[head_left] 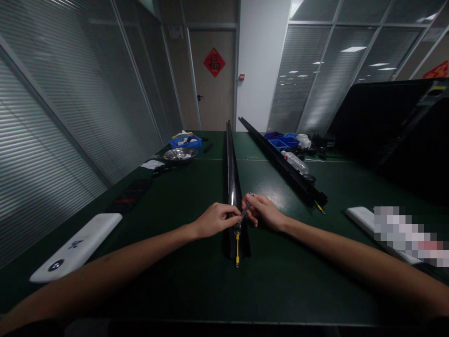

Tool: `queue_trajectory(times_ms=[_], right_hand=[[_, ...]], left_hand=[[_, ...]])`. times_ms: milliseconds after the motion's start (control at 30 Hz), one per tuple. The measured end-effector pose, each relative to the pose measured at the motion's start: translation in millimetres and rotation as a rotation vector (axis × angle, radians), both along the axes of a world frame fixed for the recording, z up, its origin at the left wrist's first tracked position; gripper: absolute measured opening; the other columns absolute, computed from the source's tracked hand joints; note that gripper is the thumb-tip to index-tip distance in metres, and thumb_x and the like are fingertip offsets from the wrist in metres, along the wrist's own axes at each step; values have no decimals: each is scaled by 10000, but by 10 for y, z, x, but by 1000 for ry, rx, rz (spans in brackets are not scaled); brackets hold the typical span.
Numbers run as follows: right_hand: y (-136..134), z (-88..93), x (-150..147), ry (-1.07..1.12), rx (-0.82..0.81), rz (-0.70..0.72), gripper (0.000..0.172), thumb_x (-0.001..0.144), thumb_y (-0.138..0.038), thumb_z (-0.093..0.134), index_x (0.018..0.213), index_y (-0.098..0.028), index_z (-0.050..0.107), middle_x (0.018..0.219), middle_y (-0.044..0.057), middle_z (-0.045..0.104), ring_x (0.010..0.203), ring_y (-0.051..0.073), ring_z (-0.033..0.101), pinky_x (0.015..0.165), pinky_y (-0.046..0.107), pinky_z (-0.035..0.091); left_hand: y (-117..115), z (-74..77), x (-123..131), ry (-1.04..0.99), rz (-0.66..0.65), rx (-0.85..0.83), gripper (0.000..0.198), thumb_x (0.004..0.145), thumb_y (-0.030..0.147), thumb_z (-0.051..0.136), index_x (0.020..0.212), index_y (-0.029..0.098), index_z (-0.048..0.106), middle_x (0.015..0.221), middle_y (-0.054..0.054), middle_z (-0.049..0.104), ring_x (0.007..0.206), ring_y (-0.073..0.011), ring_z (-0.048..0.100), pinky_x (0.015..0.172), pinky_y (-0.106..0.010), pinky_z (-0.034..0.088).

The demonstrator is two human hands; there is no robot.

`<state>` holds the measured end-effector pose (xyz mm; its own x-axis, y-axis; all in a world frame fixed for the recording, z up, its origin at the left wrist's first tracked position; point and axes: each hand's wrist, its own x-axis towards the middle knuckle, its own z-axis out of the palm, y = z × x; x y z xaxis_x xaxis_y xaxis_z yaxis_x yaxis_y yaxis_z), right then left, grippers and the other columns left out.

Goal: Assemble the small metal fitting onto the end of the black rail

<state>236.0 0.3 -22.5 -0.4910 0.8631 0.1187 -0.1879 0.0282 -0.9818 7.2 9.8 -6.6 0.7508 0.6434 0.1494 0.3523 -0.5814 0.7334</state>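
A long black channel-shaped strip runs lengthwise in front of me on the green table. Near its close end sits a small dark metal fitting, from which a short yellow wire with a ring terminal sticks out toward me. My left hand reaches over the strip from the left, thumb and fingers pinched just above the fitting; what lies between them is hidden. On the right, my right hand grips a slim metal wrench, slanted with its lower end at the left fingertips.
A second black strip with a green-yellow wire lies to the right, beside a plastic bottle and blue bins. Leftward are a metal bowl, a blue basket and a white case. Another white case lies at right.
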Motion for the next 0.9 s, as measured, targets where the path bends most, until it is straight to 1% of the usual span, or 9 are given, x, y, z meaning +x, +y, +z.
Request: queue_trajectory(times_ms=[167,367,533,667,900], right_hand=[[-6,0,11,9,-22,14,510,969,-676,585,901,-171,617,563,-63,556,403,81,483,403,186,459],[-19,2,-11,-21,-5,4,519,937,-691,622,880,-176,593,561,-80,513,401,70,444,392,181,456],[-18,-3,-16,-32,11,2,496,953,-669,615,877,-180,587,567,-82,495,406,73,442,392,182,449],[-37,11,-9,-32,14,-4,496,966,-669,591,878,-181,588,579,-78,489,419,78,437,402,190,455],[-115,64,0,-125,143,-74,495,1002,-651,538,880,-178,610,601,-71,460,463,90,431,434,193,425]], left_hand=[[-3,5,12,-23,-13,-18,264,1010,372,619,996,151,763,828,-21,700,652,-125,566,588,-207,377],[4,1,24,-26,-6,3,233,989,322,633,938,141,770,835,-20,711,665,-117,564,603,-198,386],[7,-2,19,-25,-21,25,226,997,322,639,930,151,769,872,-21,714,711,-124,591,636,-206,400],[7,13,21,-17,-24,44,243,1006,329,633,912,147,764,860,-20,700,712,-124,586,635,-208,397],[-12,32,33,-12,-65,136,258,1001,291,620,844,141,760,834,-16,644,673,-110,537,600,-208,365]])
